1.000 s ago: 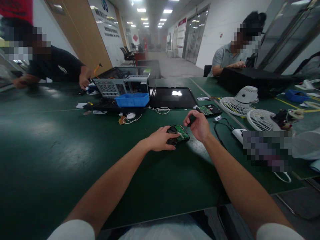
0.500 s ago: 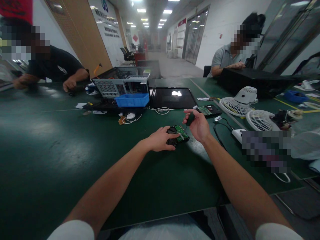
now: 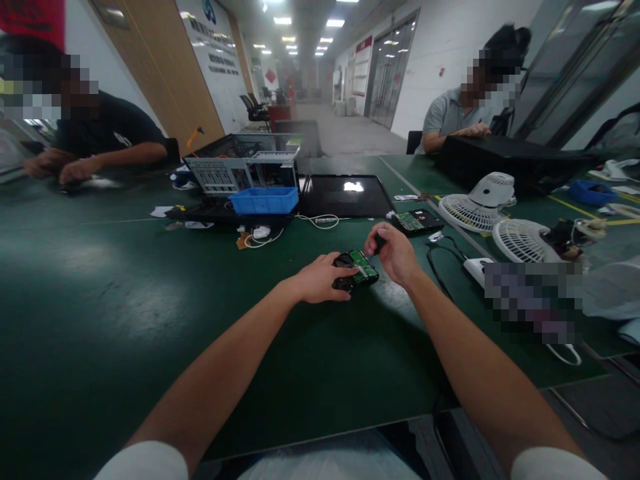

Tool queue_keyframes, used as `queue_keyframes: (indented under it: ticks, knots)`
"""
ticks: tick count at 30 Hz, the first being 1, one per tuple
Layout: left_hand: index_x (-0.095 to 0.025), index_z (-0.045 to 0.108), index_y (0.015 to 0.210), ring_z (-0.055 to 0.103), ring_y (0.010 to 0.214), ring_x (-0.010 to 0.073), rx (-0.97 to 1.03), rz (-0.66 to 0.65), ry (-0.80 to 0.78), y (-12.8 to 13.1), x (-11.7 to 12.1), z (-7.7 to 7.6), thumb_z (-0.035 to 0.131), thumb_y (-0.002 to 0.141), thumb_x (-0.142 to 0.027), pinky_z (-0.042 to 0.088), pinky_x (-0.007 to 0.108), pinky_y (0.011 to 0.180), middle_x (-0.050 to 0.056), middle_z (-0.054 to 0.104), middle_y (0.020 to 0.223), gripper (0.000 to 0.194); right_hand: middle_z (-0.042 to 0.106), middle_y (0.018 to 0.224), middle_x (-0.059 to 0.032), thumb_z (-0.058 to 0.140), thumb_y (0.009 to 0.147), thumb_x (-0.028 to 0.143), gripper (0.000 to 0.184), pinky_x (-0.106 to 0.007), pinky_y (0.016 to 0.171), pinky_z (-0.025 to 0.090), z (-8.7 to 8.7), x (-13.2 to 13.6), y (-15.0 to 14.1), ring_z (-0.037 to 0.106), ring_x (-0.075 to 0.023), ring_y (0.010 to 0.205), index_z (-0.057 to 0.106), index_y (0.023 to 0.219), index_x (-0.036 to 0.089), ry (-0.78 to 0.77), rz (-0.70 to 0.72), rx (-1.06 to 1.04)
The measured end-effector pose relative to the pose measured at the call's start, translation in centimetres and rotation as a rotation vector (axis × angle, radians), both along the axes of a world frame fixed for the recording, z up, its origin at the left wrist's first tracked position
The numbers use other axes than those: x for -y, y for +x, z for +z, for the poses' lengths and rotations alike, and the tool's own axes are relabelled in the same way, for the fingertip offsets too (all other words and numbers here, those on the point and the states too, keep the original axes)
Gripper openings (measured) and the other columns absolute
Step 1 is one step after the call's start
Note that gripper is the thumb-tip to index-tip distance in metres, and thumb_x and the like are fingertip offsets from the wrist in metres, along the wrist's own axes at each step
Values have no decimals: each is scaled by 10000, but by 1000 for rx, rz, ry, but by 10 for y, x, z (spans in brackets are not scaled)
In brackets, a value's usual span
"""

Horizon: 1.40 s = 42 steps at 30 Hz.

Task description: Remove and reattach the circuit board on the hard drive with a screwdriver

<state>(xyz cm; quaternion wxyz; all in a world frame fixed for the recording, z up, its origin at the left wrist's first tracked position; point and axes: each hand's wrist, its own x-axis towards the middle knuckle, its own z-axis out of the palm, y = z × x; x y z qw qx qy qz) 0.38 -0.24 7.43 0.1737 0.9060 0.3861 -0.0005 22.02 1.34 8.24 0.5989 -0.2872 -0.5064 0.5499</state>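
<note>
The small device (image 3: pixel 369 275), a black body with a green circuit board, lies on the green table (image 3: pixel 300 373) in the middle, in front of the person and between the two hands. The left hand (image 3: pixel 325 277) is grasping this device from its left side, with the index finger stretched over the board and the thumb at the near edge. The right hand (image 3: pixel 395 252) is closed around the dark handle of a thin tool (image 3: pixel 381 243), probably a screwdriver, whose tip points down to the far right part of the board; if it sits in a screw, I cannot tell. In my judgement, the step in hand is tool work on this board, and the next move calls for a firm left hand and an upright, steady tool. A similar device (image 3: pixel 419 221) lies farther to the right, near the dark screen (image 3: pixel 345 200). About writing: the wall sign (image 3: pixel 213 40) at far left carries a logo and several lines, and the red banner (image 3: pixel 33 23) has dark characters, but both are too blurred for reading. On the device, I can read no brand.
</note>
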Motion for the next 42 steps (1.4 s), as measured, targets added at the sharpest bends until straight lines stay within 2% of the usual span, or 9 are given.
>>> queue_keyframes:
  ticks: [3, 6, 10, 17, 24, 29, 34, 37, 42]
  knots:
    - [-405, 443, 1575, 289, 1509, 423, -5, 5, -3, 0, 0, 0, 694, 877, -639, 288, 534, 1219, 73, 205, 1703, 777, 482, 616, 14, 598, 888, 486, 280, -310, 602, 425, 0, 0, 0, 488, -156, 591, 689, 817, 231, -2, 10, 14]
    - [-404, 438, 1578, 293, 1507, 425, -4, 5, -4, 0, 0, 0, 700, 874, -636, 291, 533, 1217, 76, 211, 1700, 786, 532, 662, -9, 529, 921, 539, 381, -315, 625, 448, -1, -1, 0, 516, -162, 622, 730, 849, 224, 4, 12, 21]
    - [-398, 446, 1575, 312, 1497, 416, 7, -6, 4, 0, 0, -1, 696, 881, -628, 300, 520, 1215, 78, 229, 1690, 772, 625, 764, -28, 575, 922, 470, 316, -302, 683, 470, -4, -3, 1, 586, -162, 704, 745, 842, 216, 25, -55, 57]
    - [-407, 441, 1576, 304, 1501, 429, 6, 5, 0, 0, 0, -1, 694, 879, -634, 302, 532, 1212, 86, 214, 1690, 775, 637, 788, -13, 617, 902, 420, 248, -290, 698, 475, -4, -4, 4, 598, -162, 743, 775, 957, 237, 88, -117, 128]
    - [-414, 435, 1578, 274, 1519, 427, 4, -1, -12, -1, -2, -1, 649, 892, -682, 302, 529, 1211, 72, 198, 1704, 767, 634, 823, -17, 650, 840, 380, 177, -311, 749, 505, -1, -1, 2, 610, -169, 764, 695, 759, 230, 49, -117, 43]
    - [-409, 461, 1564, 254, 1534, 417, 3, 35, -55, 1, 2, 5, 437, 950, -786, 281, 542, 1213, 61, 194, 1721, 722, 608, 745, -21, 590, 851, 437, 218, -351, 726, 514, 2, 1, 2, 605, -192, 718, 621, 767, 237, -54, -10, -61]
    - [-382, 501, 1546, 273, 1537, 375, 29, 85, -109, 4, 5, 11, 157, 1031, -725, 240, 541, 1229, 49, 252, 1714, 708, 471, 619, 7, 520, 890, 494, 316, -321, 623, 453, 0, -3, 4, 497, -166, 602, 677, 797, 235, -11, -15, -54]
    - [-372, 520, 1534, 299, 1529, 362, 39, 113, -136, 4, 5, 12, 94, 1040, -698, 247, 529, 1228, 34, 264, 1713, 730, 511, 656, -6, 509, 899, 518, 358, -319, 625, 463, -1, -4, 4, 512, -168, 626, 706, 818, 229, -10, -21, -62]
    - [-392, 475, 1560, 300, 1528, 351, 45, 80, -113, 4, 3, 9, 46, 1080, -588, 254, 522, 1218, 31, 251, 1719, 673, 621, 758, -15, 642, 848, 477, 258, -317, 692, 508, -3, -4, 2, 599, -166, 695, 673, 811, 224, -42, -99, -42]
